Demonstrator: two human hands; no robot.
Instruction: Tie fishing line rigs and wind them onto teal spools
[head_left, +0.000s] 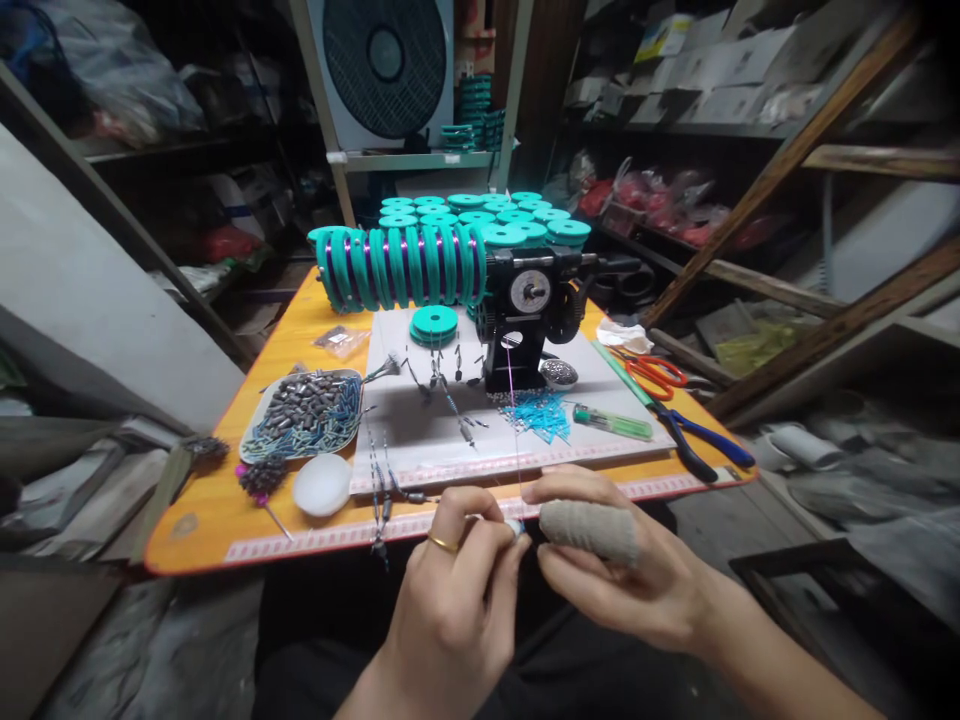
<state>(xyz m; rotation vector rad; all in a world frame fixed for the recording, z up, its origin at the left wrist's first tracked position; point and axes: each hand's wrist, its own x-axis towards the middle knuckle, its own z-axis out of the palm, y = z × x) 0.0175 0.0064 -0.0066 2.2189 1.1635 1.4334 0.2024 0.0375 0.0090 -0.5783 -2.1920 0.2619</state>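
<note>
Orange surface [202, 500] across mid-frame. Black machine [517, 330] on it, upper centre, green spools [401, 268] at left. Left hand [457, 600], bottom centre; right hand [656, 570], lower right, grip narrow, cannot tell if holding anything. Purple line [511, 385], centre, machine down to hands. Pale bit [516, 527], below centre, pinched in left grip.

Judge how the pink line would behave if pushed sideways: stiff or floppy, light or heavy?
The line looks very thin, so it is probably light and floppy when slack. It runs straight down from the machine, so tension may make it spring back from a gentle push.
</note>
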